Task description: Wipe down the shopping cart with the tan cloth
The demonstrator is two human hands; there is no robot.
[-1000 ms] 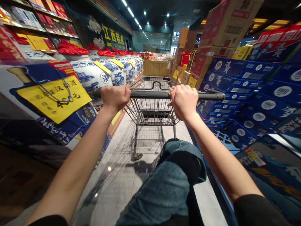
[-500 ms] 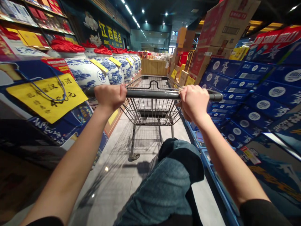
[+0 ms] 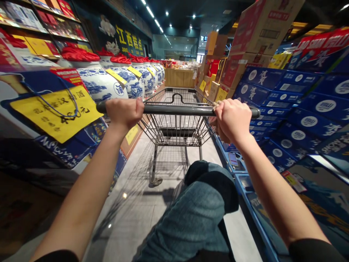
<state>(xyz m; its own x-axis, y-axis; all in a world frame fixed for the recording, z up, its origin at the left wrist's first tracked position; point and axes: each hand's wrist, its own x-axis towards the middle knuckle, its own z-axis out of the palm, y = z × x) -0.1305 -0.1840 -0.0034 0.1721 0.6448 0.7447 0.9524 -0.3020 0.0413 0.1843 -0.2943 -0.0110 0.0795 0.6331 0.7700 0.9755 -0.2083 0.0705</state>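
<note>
A wire shopping cart [image 3: 178, 127] stands in front of me in the aisle, its grey handlebar [image 3: 177, 110] running crosswise at the height of my hands. Near the bar's left end, my left hand [image 3: 124, 113] is wrapped round it in a fist. My right hand [image 3: 233, 120] grips the same bar near its right end, beside a bit of pale cord or tag whose kind I cannot make out. Wire mesh shows through the basket, with no goods visible inside. My bent knee in blue jeans [image 3: 196, 211] is below the bar.
Blue-and-white jars [image 3: 105, 82] with red cloth tops line the left side, behind a dark gift box with a yellow price sign [image 3: 58, 112]. Stacked blue cartons [image 3: 294, 112] and brown boxes [image 3: 245, 62] flank the right. A wooden counter [image 3: 178, 77] stands far ahead on the tiled floor.
My left hand has slid slightly left and my right hand slightly right along the handlebar, so they are farther apart. The cart keeps nearly the same place in view.
</note>
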